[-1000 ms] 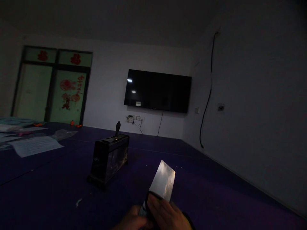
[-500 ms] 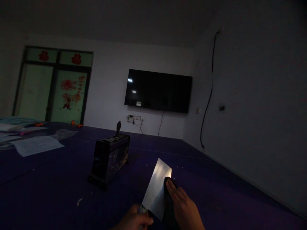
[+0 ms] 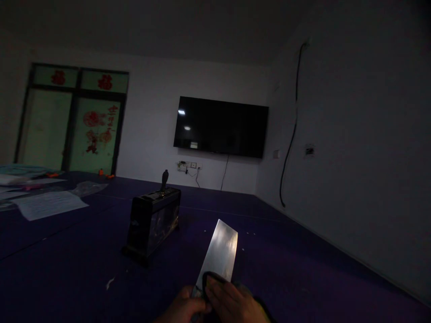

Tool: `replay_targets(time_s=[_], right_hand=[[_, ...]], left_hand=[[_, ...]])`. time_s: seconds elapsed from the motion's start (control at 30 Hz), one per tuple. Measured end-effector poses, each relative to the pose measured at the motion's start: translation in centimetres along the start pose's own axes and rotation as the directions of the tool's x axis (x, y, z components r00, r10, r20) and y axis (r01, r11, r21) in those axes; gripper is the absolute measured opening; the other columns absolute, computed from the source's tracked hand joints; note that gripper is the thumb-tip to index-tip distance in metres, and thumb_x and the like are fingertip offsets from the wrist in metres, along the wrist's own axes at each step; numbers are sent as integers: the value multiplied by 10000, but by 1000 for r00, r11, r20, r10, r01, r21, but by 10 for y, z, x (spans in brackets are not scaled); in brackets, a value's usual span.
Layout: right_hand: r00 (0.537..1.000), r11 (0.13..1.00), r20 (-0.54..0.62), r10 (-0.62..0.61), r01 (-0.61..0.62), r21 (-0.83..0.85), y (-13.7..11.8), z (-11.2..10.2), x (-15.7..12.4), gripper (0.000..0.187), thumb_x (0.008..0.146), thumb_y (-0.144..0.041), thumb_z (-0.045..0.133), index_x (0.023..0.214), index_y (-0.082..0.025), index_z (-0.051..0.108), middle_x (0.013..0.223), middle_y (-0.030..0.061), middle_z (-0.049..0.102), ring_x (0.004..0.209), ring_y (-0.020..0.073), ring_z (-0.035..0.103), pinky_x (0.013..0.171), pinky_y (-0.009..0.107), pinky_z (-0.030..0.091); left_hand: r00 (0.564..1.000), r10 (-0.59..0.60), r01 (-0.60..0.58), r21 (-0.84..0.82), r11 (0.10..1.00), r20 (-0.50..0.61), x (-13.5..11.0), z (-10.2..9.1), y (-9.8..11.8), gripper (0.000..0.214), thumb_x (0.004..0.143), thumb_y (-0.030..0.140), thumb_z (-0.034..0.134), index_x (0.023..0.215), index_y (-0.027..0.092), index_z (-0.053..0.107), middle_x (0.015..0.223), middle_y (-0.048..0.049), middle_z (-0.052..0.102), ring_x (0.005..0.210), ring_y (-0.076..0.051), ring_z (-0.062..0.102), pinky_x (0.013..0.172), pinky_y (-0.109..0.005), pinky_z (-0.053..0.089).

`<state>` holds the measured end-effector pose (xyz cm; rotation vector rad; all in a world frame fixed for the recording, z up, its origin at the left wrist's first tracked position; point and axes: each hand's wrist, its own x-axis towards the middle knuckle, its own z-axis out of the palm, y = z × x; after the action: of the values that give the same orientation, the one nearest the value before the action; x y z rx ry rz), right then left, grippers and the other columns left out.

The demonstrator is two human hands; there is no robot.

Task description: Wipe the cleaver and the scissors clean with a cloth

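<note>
A wide-bladed cleaver point(image 3: 220, 251) points up and away from me, its metal face catching the light. My left hand point(image 3: 186, 306) is closed around its handle at the bottom of the view. Against the lower part of the blade, close to the handle, my right hand point(image 3: 235, 303) presses a dark cloth point(image 3: 212, 274); its fingers lie over the cloth, and most of the cloth is hidden beneath them. Left of the cleaver stands a black knife block point(image 3: 153, 224) with one dark knife handle point(image 3: 164, 179) sticking up from its top.
The purple tabletop point(image 3: 84, 251) carries small white scraps point(image 3: 110, 283). Papers point(image 3: 50, 204) and a clear plastic bag point(image 3: 88, 188) lie at the left, with orange items point(image 3: 101, 172) near the far edge. A television point(image 3: 220, 127) hangs on the far wall; a black cable point(image 3: 290, 143) runs down the right wall.
My right hand has slid the cloth down the blade, from its right edge near the tip to the part by the handle. My left hand keeps its hold on the cleaver.
</note>
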<state>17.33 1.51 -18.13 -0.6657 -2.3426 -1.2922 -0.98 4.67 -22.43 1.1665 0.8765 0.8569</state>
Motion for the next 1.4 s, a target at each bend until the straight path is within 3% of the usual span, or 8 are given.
replay_targets(time_s=[0.23, 0.37, 0.5, 0.6, 0.73, 0.9, 1.07, 1.4], right_hand=[[1000, 995, 12, 6, -7, 99, 9, -5, -2, 370, 924, -161, 254, 1190, -149, 512, 1165, 61, 593, 838, 121, 599, 624, 191, 502], [978, 970, 72, 197, -205, 130, 16, 7, -16, 496, 802, -15, 301, 1264, -131, 440, 1229, 68, 544, 957, 143, 570, 740, 212, 503], [895, 891, 78, 439, -445, 95, 24, 21, -28, 682, 663, 69, 302, 1300, -154, 401, 1232, 56, 543, 855, 134, 596, 696, 208, 523], [867, 863, 59, 494, -497, 86, 27, 25, -33, 696, 638, 80, 300, 1276, -165, 433, 1215, 43, 558, 857, 129, 596, 700, 198, 522], [895, 888, 51, 443, -446, 111, 24, 25, -32, 682, 638, 69, 312, 1270, -152, 442, 1209, 52, 562, 865, 135, 593, 725, 202, 517], [941, 930, 79, 329, -337, 145, 18, 18, -25, 659, 656, 44, 346, 1283, -141, 428, 1193, 63, 573, 852, 139, 596, 707, 195, 516], [987, 977, 61, 150, -157, 145, 13, 9, -14, 464, 803, -34, 328, 1230, -136, 480, 1159, 69, 596, 870, 139, 590, 692, 187, 512], [1000, 998, -22, -17, 18, 64, 3, 1, 1, 381, 934, -156, 228, 1081, -180, 580, 1079, 7, 645, 756, 105, 605, 569, 158, 487]], left_hand=[[1000, -13, 13, -22, 1000, -1, 3, 3, 0, 229, 565, 232, 707, 636, 199, 491, 560, 31, 534, 514, -100, 508, 464, -196, 371], [1000, -9, 9, -12, 1000, -14, 9, 8, 0, 247, 572, 258, 677, 583, 192, 440, 423, 67, 431, 367, -61, 378, 384, -176, 259], [998, 51, -51, -4, 999, 43, 10, 11, 1, 238, 589, 301, 600, 501, 188, 410, 324, 69, 350, 297, -45, 266, 361, -180, 153], [997, 60, -59, -6, 998, 57, 8, 11, 2, 212, 587, 304, 571, 493, 190, 419, 309, 64, 342, 287, -46, 251, 361, -187, 124], [998, 53, -53, -12, 999, 15, 9, 10, 0, 198, 589, 288, 552, 476, 192, 421, 299, 65, 330, 282, -48, 244, 358, -188, 126], [989, 72, -78, 40, 996, 131, 14, 7, 0, 394, 590, 446, 546, 347, 194, 365, 258, 28, 308, 271, -58, 289, 354, -198, 188], [989, 113, -107, -64, 992, 99, 11, 6, 2, 400, 567, 545, 560, 451, 190, 416, 272, 52, 307, 259, -56, 271, 345, -197, 221], [998, 40, -40, 8, 999, -56, 16, 13, 4, 260, 579, 327, 670, 513, 200, 453, 400, 33, 427, 386, -98, 402, 363, -190, 264]])
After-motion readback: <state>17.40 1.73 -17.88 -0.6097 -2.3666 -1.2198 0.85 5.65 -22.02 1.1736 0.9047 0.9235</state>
